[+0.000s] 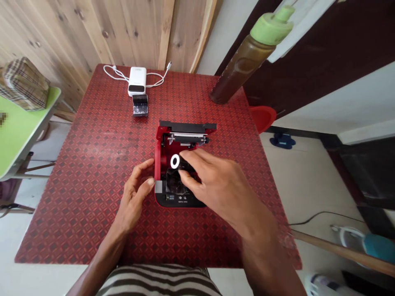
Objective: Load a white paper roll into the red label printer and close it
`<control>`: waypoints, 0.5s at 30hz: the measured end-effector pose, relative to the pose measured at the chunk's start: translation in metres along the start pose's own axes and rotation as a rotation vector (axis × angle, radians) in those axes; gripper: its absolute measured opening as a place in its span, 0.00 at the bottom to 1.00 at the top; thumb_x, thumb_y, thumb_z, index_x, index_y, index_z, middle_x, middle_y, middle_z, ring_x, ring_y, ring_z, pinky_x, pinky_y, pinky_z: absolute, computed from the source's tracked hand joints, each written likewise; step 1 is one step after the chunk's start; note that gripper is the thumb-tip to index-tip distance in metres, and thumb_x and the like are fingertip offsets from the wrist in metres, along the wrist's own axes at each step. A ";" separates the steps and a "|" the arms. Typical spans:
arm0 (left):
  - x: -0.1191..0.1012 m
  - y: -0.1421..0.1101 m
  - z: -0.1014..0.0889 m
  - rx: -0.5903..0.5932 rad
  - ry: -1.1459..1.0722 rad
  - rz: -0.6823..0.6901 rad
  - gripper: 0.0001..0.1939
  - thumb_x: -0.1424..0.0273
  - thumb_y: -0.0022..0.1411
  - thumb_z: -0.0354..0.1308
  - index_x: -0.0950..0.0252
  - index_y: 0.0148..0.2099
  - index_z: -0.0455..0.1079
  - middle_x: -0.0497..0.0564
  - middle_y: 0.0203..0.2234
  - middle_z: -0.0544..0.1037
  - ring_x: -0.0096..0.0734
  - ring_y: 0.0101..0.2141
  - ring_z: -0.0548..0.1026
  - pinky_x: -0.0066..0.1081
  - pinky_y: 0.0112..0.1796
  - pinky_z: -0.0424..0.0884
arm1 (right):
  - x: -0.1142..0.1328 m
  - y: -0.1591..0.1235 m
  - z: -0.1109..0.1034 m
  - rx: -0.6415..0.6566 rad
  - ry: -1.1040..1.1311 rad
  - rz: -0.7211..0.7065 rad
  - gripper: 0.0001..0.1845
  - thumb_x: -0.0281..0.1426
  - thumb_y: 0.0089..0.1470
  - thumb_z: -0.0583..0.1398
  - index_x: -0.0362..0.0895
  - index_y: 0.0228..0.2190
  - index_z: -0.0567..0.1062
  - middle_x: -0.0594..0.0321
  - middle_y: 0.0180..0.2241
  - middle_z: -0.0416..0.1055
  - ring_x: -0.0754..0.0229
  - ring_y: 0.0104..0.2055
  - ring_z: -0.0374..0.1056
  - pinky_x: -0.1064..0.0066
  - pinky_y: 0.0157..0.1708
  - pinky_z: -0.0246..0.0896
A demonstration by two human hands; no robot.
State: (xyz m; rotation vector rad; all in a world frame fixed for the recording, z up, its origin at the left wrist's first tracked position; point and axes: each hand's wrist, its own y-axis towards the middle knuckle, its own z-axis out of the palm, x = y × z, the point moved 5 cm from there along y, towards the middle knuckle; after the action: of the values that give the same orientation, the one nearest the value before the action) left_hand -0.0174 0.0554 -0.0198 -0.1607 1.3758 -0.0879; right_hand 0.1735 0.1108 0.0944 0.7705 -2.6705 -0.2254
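Note:
A small red and black printer (158,164), seemingly for labels or receipts, sits on the table with its lid (188,126) raised. My right hand (216,176) is over its open bay, thumb and fingers closed around a small dark roll (175,161). The roll's white ring-shaped end faces left; the rest is mostly hidden by my fingers. At the printer's left side, my left hand (135,189) has thumb and forefinger apart, their tips at or against the casing near the front corner. Dark glossy material (175,183) lies at the bay's front, below the roll.
A white power bank (137,80) with a white cable lies at the table's back, a black curled strip (140,105) in front of it. A brown bottle with a green cap (240,59) stands at the back right. Wooden panelling rises behind the red patterned table (92,144).

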 end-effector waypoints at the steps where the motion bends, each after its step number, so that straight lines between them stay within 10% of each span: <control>1: 0.000 0.000 0.000 -0.001 0.000 -0.007 0.24 0.56 0.78 0.64 0.53 0.70 0.77 0.56 0.67 0.81 0.53 0.66 0.79 0.50 0.64 0.76 | -0.005 -0.008 -0.009 -0.062 0.075 0.020 0.07 0.29 0.69 0.64 0.49 0.46 0.83 0.60 0.41 0.85 0.57 0.33 0.79 0.65 0.32 0.73; 5: 0.001 0.000 -0.001 -0.009 0.013 -0.002 0.25 0.55 0.77 0.64 0.54 0.71 0.76 0.55 0.67 0.81 0.53 0.66 0.78 0.49 0.65 0.73 | -0.053 -0.035 -0.031 -0.301 0.371 0.297 0.11 0.35 0.62 0.72 0.52 0.46 0.82 0.68 0.31 0.79 0.62 0.24 0.69 0.67 0.25 0.68; 10: 0.006 0.001 -0.003 -0.019 0.002 -0.002 0.25 0.56 0.77 0.64 0.53 0.71 0.76 0.54 0.68 0.80 0.53 0.67 0.77 0.48 0.66 0.71 | -0.125 -0.056 0.001 -0.800 0.500 0.718 0.15 0.41 0.56 0.71 0.51 0.40 0.74 0.65 0.38 0.81 0.62 0.26 0.70 0.68 0.26 0.65; 15: 0.006 0.002 -0.003 -0.026 -0.004 0.001 0.24 0.55 0.77 0.64 0.54 0.70 0.77 0.55 0.67 0.81 0.54 0.67 0.78 0.52 0.69 0.69 | -0.123 -0.040 0.057 -0.495 0.486 0.694 0.17 0.43 0.57 0.70 0.49 0.42 0.75 0.65 0.35 0.81 0.59 0.28 0.73 0.64 0.34 0.68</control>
State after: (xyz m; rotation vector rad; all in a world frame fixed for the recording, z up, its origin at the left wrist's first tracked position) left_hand -0.0191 0.0562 -0.0270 -0.1817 1.3730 -0.0685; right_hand 0.2692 0.1470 -0.0035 -0.2394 -2.1168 -0.4223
